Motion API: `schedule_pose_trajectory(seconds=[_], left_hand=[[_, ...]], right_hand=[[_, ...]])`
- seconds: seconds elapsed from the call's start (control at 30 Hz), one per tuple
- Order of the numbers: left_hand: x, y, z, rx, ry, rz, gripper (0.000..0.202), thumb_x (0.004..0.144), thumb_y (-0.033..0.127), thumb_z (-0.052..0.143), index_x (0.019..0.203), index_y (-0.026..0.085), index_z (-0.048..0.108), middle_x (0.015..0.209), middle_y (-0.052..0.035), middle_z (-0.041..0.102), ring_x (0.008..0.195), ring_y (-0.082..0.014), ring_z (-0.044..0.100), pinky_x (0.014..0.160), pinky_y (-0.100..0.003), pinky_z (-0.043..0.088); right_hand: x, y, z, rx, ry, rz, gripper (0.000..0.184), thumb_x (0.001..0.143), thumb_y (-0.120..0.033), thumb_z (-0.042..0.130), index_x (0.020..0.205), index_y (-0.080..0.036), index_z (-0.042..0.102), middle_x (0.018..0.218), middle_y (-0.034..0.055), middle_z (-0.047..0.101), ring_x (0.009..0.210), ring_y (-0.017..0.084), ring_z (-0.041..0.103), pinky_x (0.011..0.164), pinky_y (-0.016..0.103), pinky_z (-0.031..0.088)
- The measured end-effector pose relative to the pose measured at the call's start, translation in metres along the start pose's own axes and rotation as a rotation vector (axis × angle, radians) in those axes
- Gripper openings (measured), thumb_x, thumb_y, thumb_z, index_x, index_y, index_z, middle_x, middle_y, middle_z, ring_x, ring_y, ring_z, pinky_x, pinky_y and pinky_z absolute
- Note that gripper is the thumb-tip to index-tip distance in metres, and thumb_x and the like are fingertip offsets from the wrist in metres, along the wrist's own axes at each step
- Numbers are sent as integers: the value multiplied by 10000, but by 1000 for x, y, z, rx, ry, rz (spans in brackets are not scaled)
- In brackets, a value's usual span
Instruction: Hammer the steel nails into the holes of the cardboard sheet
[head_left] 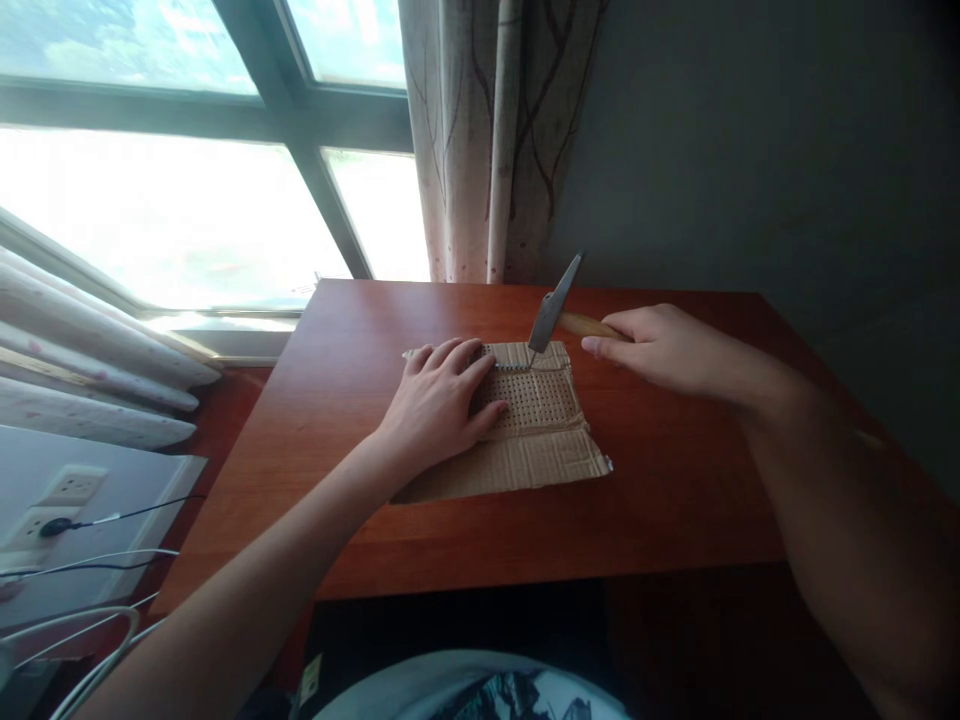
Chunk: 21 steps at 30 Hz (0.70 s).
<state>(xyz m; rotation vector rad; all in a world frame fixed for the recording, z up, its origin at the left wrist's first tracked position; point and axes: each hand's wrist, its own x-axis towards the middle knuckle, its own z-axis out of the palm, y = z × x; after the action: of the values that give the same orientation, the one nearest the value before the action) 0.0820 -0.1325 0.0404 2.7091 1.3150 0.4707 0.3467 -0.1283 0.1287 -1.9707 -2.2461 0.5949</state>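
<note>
A piece of corrugated cardboard (pixel 517 462) lies on the wooden table, its middle covered with a grid of small holes (pixel 540 400). My left hand (pixel 444 400) rests flat on its left part, fingers stretched out and thumb apart, hiding what is beneath. In my right hand (pixel 652 345) is a hammer (pixel 549 318), gripped by its wooden handle. The lower end of the metal head is just over a thin nail-like pin (pixel 533 358) at the far side of the grid; whether they touch I cannot tell. Small dark marks run in a row between my left fingers and the pin.
The reddish wooden table (pixel 337 340) reaches to a bright window (pixel 187 210) and a patterned curtain (pixel 465 140). At the lower left are a wall socket (pixel 75 487) with a black plug (pixel 56 527) and loose cables (pixel 112 552). A dark wall (pixel 750 150) stands at the right.
</note>
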Motion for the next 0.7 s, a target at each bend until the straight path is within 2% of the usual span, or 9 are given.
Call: schedule_pose_trajectory(seconds=[0.13,0.33,0.7], left_hand=[[0,0,0,7,-2,5,501,953,497,530,1374,228,555,1481,-129,520,1383,-345,440,1128,-541,330],[0,-1,1,13,-5,9,510,958,504,522,1370,207,556,1477,-136,521,1378,-346,444,1125,-541,335],[0,-1,0,15,-11,8,512,960,506,519,1374,206,551,1485,-136,515,1381,-347,441,1124,-544,336]], right_hand=[[-2,-1,6,-20,61,16,360,929,-431,521,642,-216,490,598,-7,528,553,140,465,536,304,277],[-4,2,17,-16,11,3,392,941,-473,517,648,-212,500,605,-15,532,560,134,459,543,300,274],[-5,3,25,-4,37,6,369,945,-439,514,655,-210,504,604,-17,540,560,132,473,550,294,277]])
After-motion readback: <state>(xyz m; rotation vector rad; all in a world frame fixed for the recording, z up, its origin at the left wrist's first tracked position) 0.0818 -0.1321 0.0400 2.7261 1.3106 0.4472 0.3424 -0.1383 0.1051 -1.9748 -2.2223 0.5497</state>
